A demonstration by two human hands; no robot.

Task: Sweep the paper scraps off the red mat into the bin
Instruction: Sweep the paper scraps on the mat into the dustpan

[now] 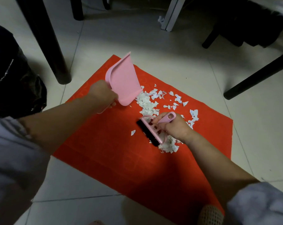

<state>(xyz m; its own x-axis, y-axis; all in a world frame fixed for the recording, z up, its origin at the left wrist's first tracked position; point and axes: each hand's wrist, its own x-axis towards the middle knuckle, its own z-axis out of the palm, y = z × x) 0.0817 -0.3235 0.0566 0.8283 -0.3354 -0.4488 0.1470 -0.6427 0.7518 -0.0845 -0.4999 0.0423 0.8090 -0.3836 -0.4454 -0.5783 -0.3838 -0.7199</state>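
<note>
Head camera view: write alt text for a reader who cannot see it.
A person's left hand holds a pink dustpan tilted up while the right hand grips a pink brush among white paper scraps on a red mat. A black-bagged bin stands at left on the tiled floor.

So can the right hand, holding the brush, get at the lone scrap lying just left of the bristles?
Probably yes. The right hand grips the brush, and the lone scrap lies on bare red mat right beside the bristles, with nothing between them. The dustpan is held well clear.
</note>
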